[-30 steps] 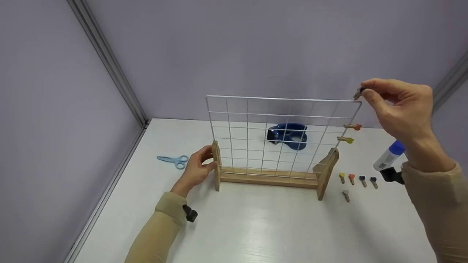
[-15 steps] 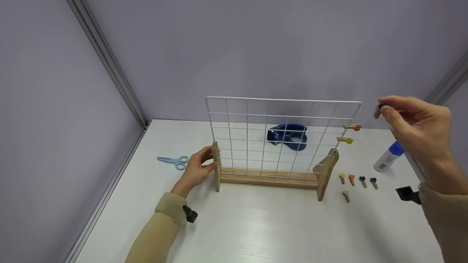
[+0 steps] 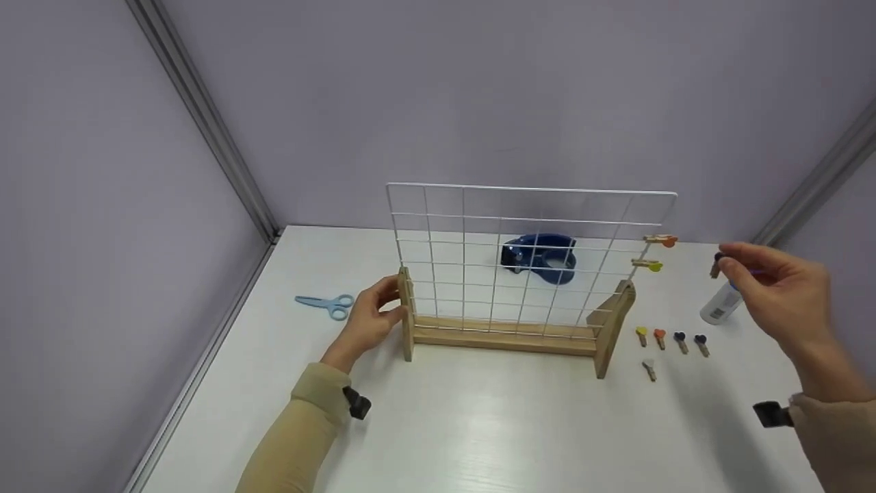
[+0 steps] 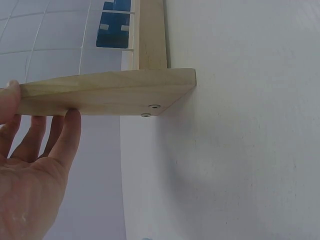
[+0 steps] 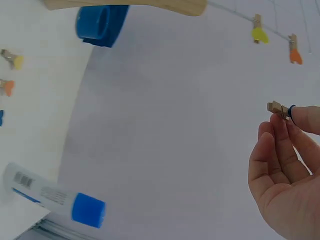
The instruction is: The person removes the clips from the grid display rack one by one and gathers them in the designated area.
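Peg point(image 3: 716, 265) pinched in right hand point(image 3: 783, 294) fingertips, aloft right of wire grid point(image 3: 520, 253) — clear of its edge. Left hand point(image 3: 369, 318) curled round wooden end post point(image 3: 406, 311), likely steadying the rack. Two pegs point(image 3: 653, 252) clipped on the grid's right wire; five more point(image 3: 669, 339) lying below, glue bottle point(image 3: 720, 305) just beside the hand — scissors point(image 3: 325, 302), tape dispenser point(image 3: 540, 255) well apart

Bare test booth, lab-like: I work at a plain white table point(image 3: 479, 424) boxed in by blank lilac partition walls point(image 3: 479, 96) joined with aluminium corner rails point(image 3: 205, 116). Around the wire grid stand point(image 3: 520, 274): scissors point(image 3: 325, 302) to its left, tape dispenser point(image 3: 540, 257) behind, glue bottle point(image 3: 718, 306) to its right.
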Available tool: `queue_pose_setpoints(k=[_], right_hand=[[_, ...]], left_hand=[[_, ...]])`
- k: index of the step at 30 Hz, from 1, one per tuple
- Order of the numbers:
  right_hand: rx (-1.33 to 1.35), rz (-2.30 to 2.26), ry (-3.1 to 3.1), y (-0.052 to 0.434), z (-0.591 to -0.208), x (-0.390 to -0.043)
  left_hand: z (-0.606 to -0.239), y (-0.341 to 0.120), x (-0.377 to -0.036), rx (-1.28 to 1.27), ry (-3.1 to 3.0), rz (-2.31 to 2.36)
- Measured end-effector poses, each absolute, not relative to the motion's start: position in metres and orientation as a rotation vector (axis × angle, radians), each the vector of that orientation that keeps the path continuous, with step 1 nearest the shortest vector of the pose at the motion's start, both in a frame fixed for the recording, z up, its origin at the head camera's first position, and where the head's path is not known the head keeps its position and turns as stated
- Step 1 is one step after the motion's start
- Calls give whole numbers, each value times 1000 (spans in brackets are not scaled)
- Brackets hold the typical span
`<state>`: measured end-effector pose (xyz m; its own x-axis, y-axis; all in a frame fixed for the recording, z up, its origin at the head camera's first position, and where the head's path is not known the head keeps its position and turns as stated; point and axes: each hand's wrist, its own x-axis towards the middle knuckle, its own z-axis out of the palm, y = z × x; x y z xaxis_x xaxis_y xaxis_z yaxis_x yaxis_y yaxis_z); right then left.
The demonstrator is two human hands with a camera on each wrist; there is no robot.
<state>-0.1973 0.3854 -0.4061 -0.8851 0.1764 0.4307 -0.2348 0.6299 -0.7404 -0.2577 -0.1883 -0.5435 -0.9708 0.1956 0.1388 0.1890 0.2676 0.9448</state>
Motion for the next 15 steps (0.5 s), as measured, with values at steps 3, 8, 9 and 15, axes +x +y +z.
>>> queue_pose_setpoints(k=[3,8,9,15], right_hand=[[3,1231,-2465,396,-430,-197],[-80,1231,-2701,411,-468,-195],[-95,1211,-2748,413,-476,-195],[-223,1185,-3017,421,-517,-196]], left_hand=[[-542,-188,-257,371,2481,1875],[-540,-188,-257,370,2482,1866],[-540,-188,-256,367,2484,1862],[-541,-189,-256,357,2465,1877]])
